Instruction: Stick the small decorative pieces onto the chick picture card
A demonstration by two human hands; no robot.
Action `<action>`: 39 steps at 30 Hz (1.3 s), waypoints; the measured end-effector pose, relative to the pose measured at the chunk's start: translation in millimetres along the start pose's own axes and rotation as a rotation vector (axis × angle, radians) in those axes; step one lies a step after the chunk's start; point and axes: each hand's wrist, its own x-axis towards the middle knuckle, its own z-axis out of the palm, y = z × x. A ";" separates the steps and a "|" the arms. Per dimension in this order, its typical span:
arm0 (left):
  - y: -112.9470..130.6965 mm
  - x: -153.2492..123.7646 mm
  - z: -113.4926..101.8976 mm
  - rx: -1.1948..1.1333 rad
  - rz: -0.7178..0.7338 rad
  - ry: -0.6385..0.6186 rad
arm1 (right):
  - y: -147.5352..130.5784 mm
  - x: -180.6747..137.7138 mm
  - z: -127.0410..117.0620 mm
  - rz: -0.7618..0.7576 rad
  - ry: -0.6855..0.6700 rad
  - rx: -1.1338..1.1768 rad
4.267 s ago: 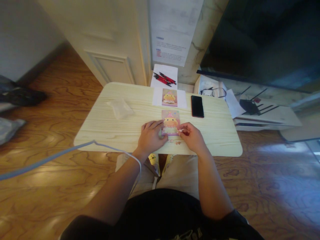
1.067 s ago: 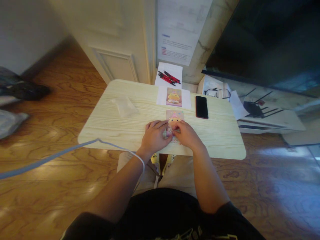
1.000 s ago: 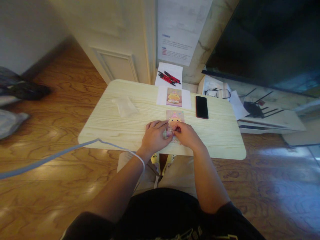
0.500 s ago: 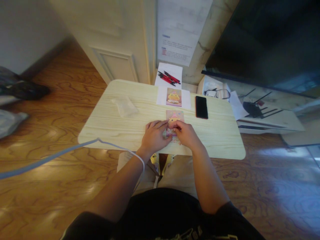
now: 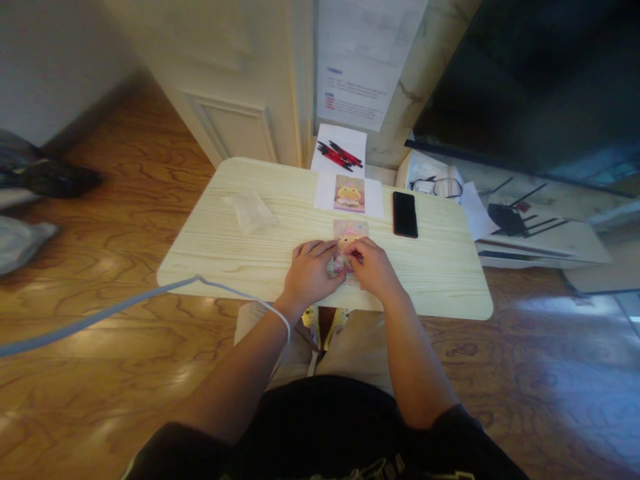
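Observation:
A small pink card with a yellow cartoon figure [image 5: 351,229] lies flat on the pale wooden table [image 5: 210,257]. My left hand [image 5: 311,270] rests over the card's left edge, palm down with fingers stretched out. From the right, my right hand [image 5: 373,265] bends over the card, thumb and forefinger pinched close to its surface. Whatever sits in that pinch is too small to make out. Both hands cover the card's lower part. Just beyond it, a similar picture card [image 5: 349,194] lies on white paper [image 5: 374,198].
A black phone [image 5: 405,215] lies to the right of the cards. On the left is a crumpled translucent bag [image 5: 251,212]. Several red pens [image 5: 340,155] rest on paper behind the table. A grey cable [image 5: 125,305] runs from the left to my left wrist.
The right hand's fingers have shifted very slightly over the card. The left hand keeps its place, and the whole view has moved a little.

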 end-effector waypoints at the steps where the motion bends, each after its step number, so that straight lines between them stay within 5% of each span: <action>1: -0.1 -0.3 -0.1 -0.003 0.005 0.002 | 0.7 -1.7 -1.4 0.009 0.008 -0.019; 13: 1.6 -0.2 -1.6 0.002 0.017 0.014 | 7.4 -11.6 -1.6 0.042 -0.098 -0.185; 19: 1.7 -0.4 -2.7 0.004 0.019 0.003 | 4.6 -10.0 -2.4 0.155 -0.037 -0.077; 28: 0.1 -0.7 -1.9 0.039 0.034 0.007 | 23.6 -28.4 -38.4 0.374 0.092 0.007; 39: -0.7 -0.2 1.8 0.058 0.040 0.010 | 12.1 -9.5 3.6 0.321 0.081 0.048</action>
